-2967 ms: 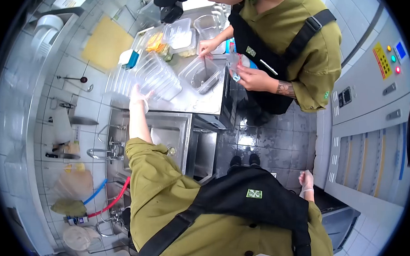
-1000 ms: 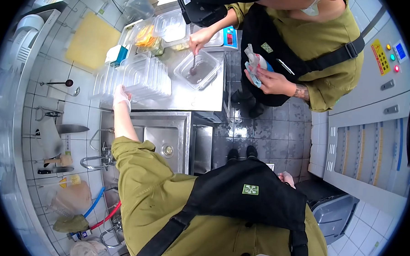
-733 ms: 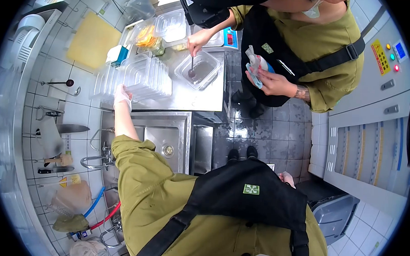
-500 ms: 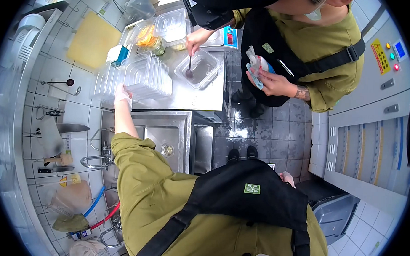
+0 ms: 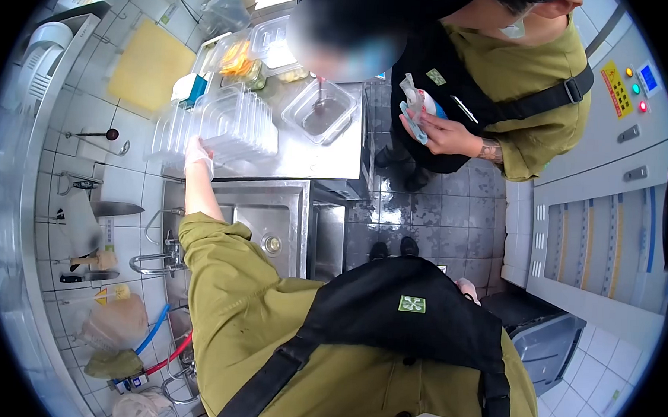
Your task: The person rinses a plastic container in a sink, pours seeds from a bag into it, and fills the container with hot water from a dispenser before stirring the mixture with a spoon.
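My left hand (image 5: 198, 156), in a clear glove, is closed at the near edge of a stack of clear plastic containers (image 5: 233, 126); its fingertips are partly hidden against them. More clear plastic pieces (image 5: 172, 134) lean in a row at the left of the stack. Low at my right side, my right hand (image 5: 468, 289) shows only in part past the apron, with its fingers hidden. To the right of the stack sits a single clear plastic tub (image 5: 320, 112) with a dark-ended spoon in it.
A co-worker's hand (image 5: 449, 133) holds a crumpled plastic package. Their cap blurs the counter's far side. Before me is a steel sink (image 5: 274, 217) with a faucet (image 5: 153, 262). Knives (image 5: 118, 209) hang on the left wall. A grey bin (image 5: 544, 352) stands at right.
The co-worker's head has leaned lower over the counter, covering their spoon hand and the scale. My hands stay nearly still; the view shifts slightly.
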Available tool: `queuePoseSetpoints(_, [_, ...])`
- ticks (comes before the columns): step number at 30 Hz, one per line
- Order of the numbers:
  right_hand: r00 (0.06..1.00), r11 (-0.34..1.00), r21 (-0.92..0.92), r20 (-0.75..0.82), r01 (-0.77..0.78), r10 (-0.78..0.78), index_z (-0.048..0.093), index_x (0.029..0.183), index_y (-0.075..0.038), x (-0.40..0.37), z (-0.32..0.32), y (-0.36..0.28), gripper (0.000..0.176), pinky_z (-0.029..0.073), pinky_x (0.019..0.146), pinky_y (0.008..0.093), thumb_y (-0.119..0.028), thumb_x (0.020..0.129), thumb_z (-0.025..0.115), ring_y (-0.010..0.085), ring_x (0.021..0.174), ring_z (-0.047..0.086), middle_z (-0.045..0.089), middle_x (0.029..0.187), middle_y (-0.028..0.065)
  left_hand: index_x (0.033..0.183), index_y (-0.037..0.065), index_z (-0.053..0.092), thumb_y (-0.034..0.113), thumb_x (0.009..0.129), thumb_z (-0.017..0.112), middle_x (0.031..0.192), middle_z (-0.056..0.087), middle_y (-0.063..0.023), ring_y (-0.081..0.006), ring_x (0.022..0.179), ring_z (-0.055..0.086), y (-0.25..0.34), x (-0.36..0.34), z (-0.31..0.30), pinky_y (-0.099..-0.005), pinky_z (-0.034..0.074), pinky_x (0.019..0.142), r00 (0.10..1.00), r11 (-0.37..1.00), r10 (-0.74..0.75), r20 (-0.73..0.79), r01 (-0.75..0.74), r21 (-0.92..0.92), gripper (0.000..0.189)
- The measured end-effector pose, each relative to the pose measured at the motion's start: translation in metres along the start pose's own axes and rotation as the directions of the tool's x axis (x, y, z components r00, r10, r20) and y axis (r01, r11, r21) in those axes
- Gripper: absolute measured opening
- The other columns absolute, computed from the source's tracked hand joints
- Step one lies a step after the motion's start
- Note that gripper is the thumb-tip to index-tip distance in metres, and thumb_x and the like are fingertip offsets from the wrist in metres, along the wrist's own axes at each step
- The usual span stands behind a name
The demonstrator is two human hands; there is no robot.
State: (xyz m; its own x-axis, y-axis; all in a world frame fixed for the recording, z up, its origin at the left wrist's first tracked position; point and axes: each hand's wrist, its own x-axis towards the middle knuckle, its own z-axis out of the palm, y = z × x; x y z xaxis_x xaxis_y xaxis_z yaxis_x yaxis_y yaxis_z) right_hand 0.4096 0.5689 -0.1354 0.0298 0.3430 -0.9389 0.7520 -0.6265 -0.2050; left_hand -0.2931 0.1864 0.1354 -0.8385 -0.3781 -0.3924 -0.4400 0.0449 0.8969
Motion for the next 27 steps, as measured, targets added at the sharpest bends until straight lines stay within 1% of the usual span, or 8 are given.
queuePoseSetpoints(4, [1.000, 0.999, -0.031, -0.006, 0.014, -0.014, 0.063, 0.085, -0.004, -0.006, 0.002, -0.003, 0.025, 0.041, 0.071, 0.0347, -0.023, 0.079, 0.047, 0.0211, 0.079, 0.057, 0.063, 0.086, 0.0089, 0.088, 0.015, 0.051, 0.034, 0.074, 0.054, 0.093, 0.048, -0.0043, -0.0190, 0.078, 0.046, 0.001, -0.010, -0.002, -0.0310, 0.045, 0.053, 0.999, 1.000, 0.030, 0.023, -0.030, -0.001, 0.024])
queuePoseSetpoints(7, [1.000, 0.999, -0.050, -0.009, 0.020, -0.020, 0.062, 0.086, -0.004, -0.008, 0.002, -0.006, 0.026, 0.041, 0.072, 0.0345, -0.024, 0.080, 0.047, 0.0209, 0.081, 0.056, 0.062, 0.087, 0.0088, 0.095, 0.016, 0.053, 0.035, 0.072, 0.054, 0.105, 0.047, -0.0033, -0.0200, 0.082, 0.044, -0.002, -0.002, 0.000, -0.0336, 0.041, 0.066, 1.000, 0.999, 0.015, 0.019, -0.015, -0.044, 0.030])
queuePoseSetpoints(20, [0.998, 0.974, -0.223, -0.031, 0.040, -0.048, 0.060, 0.092, -0.003, 0.007, -0.004, -0.011, 0.028, 0.040, 0.076, 0.0337, -0.026, 0.080, 0.047, 0.0198, 0.087, 0.054, 0.060, 0.092, 0.0084, 0.097, 0.017, 0.051, 0.034, 0.078, 0.050, 0.103, 0.051, 0.0032, -0.0160, 0.082, 0.047, 0.005, -0.004, 0.002, -0.0312, 0.043, 0.062, 0.999, 0.999, -0.045, 0.004, 0.045, 0.024, 0.025])
queuePoseSetpoints(21, [0.999, 0.991, -0.130, -0.012, -0.034, 0.033, 0.061, 0.101, -0.003, 0.025, 0.001, -0.008, 0.034, 0.040, 0.087, 0.0356, -0.027, 0.081, 0.050, 0.0213, 0.103, 0.055, 0.061, 0.106, 0.0102, 0.096, 0.017, 0.051, 0.033, 0.078, 0.050, 0.101, 0.051, 0.0026, -0.0163, 0.081, 0.047, 0.005, -0.003, 0.002, -0.0310, 0.042, 0.062, 0.999, 0.999, -0.044, 0.011, 0.044, 0.009, 0.024])
queuePoseSetpoints(22, [0.837, 0.885, -0.219, -0.476, -0.411, 0.271, 0.061, 0.099, -0.004, 0.048, 0.016, 0.000, 0.035, 0.040, 0.085, 0.0357, -0.031, 0.081, 0.048, 0.0218, 0.099, 0.055, 0.060, 0.106, 0.0102, 0.095, 0.017, 0.051, 0.032, 0.077, 0.050, 0.099, 0.052, 0.0020, -0.0165, 0.080, 0.048, 0.002, -0.001, 0.000, -0.0307, 0.042, 0.062, 0.999, 0.999, -0.047, 0.018, 0.047, -0.001, 0.023])
queuePoseSetpoints(23, [0.427, 0.661, -0.110, -0.838, -0.742, 0.340, 0.060, 0.098, -0.006, 0.071, 0.034, 0.017, 0.036, 0.041, 0.082, 0.0359, -0.035, 0.082, 0.046, 0.0223, 0.095, 0.056, 0.060, 0.105, 0.0102, 0.095, 0.017, 0.052, 0.032, 0.077, 0.050, 0.096, 0.053, 0.0013, -0.0167, 0.079, 0.048, 0.001, -0.005, -0.004, -0.0308, 0.042, 0.061, 1.000, 1.000, -0.016, 0.016, 0.016, 0.002, 0.023])
queuePoseSetpoints(24, [0.407, 0.637, -0.099, -0.840, -0.764, 0.358, 0.060, 0.098, -0.006, 0.072, 0.034, 0.042, 0.036, 0.041, 0.082, 0.0359, -0.035, 0.082, 0.046, 0.0223, 0.095, 0.056, 0.060, 0.105, 0.0102, 0.094, 0.016, 0.052, 0.032, 0.077, 0.050, 0.093, 0.053, 0.0006, -0.0168, 0.077, 0.049, 0.003, -0.016, -0.007, -0.0308, 0.042, 0.061, 1.000, 1.000, 0.008, 0.020, -0.008, 0.017, 0.023])
queuePoseSetpoints(27, [0.815, 0.639, -0.561, -0.547, -0.526, 0.189, 0.061, 0.089, -0.007, 0.086, 0.016, 0.029, 0.038, 0.043, 0.075, 0.0380, -0.042, 0.082, 0.046, 0.0259, 0.088, 0.058, 0.060, 0.099, 0.0124, 0.093, 0.015, 0.054, 0.036, 0.077, 0.050, 0.086, 0.054, -0.0002, -0.0166, 0.074, 0.049, -0.003, -0.019, 0.000, -0.0295, 0.041, 0.058, 0.996, 0.999, 0.037, 0.077, -0.039, 0.024, 0.027])
